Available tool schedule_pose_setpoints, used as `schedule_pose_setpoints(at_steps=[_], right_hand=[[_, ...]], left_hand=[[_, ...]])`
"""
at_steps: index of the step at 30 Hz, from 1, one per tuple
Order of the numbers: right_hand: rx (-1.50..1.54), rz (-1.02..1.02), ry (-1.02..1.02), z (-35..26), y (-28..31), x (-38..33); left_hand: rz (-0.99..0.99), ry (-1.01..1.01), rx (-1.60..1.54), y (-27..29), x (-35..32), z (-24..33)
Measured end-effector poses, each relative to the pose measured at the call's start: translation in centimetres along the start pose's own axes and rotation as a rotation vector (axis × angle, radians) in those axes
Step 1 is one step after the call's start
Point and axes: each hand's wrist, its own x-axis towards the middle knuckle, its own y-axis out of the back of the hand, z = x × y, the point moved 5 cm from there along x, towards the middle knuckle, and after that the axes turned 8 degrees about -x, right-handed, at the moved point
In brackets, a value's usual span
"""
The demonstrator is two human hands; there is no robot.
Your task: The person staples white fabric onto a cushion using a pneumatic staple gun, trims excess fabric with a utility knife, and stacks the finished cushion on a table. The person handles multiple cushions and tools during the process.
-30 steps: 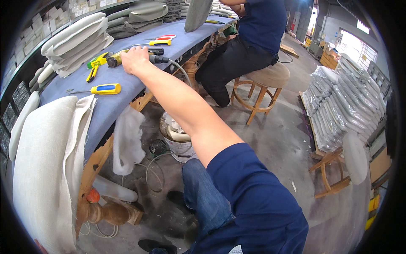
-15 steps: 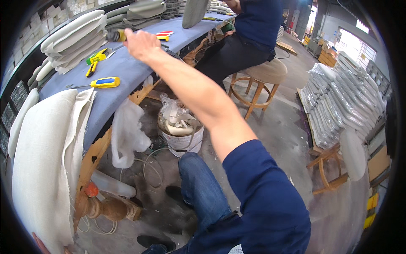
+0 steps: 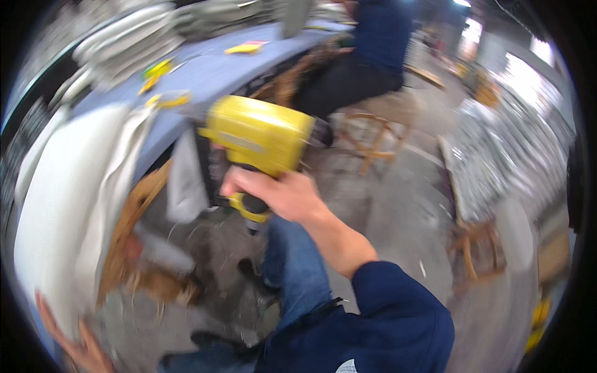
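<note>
One view only, from the head camera, and it is smeared with motion blur. The right hand (image 3: 283, 196) is raised in front of the body, its fingers (image 3: 249, 180) clenched round the dark grip of a yellow, boxy, pistol-shaped power tool (image 3: 258, 137). The tool hangs in the air in front of the near edge of the blue-covered tabletop (image 3: 217, 71), not resting on anything, above the blue-jeaned knee (image 3: 298, 273).

By its bulky body the tool looks heavy and top-loaded, rigid and hard-shelled rather than fragile; the handle below the body seems the right place to hold it, as the hand does, since the smooth yellow housing would likely be slippery and too wide to grasp.

The left hand (image 3: 81, 351) shows at the lower left rim, fingers spread and unclenched, lying against the lower edge of a large white padded cushion (image 3: 62, 211) that leans at the left end of the tabletop; the cushion looks soft and light.

Small yellow hand tools (image 3: 168, 99) lie on the tabletop near its front edge, and another (image 3: 245, 46) farther back. A second person in dark blue (image 3: 373, 43) sits on a wooden stool (image 3: 379, 124) at the far end.
</note>
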Motion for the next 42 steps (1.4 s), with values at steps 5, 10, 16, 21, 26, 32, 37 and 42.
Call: schedule_pose_setpoints(at_steps=[5,10,16,21,26,32,37,42], right_hand=[[0.252,-0.119,-0.101,1.2,-6.8,-8.5],[0.393,-0.203,-0.083,0.4,-18.1,-9.8],[0.144,-0.546,-0.050,-1.9,-23.0,-10.1],[0.169,-0.569,-0.086,-1.7,-23.7,-9.9],[0.175,-0.522,-0.023,-1.2,-24.4,-9.7],[0.118,-0.477,0.091,-0.4,-25.1,-9.9],[-0.038,-0.486,0.150,0.0,-25.0,-10.2],[-0.150,-0.457,0.204,-1.2,-25.2,-9.6]], left_hand=[[-0.011,-0.087,-0.172,-4.7,1.8,4.0],[0.003,-0.011,-0.292,-3.0,1.5,4.2],[0.003,0.007,-0.337,-2.8,1.4,4.4],[-0.009,0.037,-0.368,-3.2,1.5,4.5],[-0.024,0.003,-0.307,-3.1,1.8,4.5],[-0.034,-0.009,-0.298,-2.8,2.0,4.6],[-0.040,0.008,-0.309,-3.0,1.7,4.6],[-0.044,-0.010,-0.294,-2.8,1.8,4.8]])
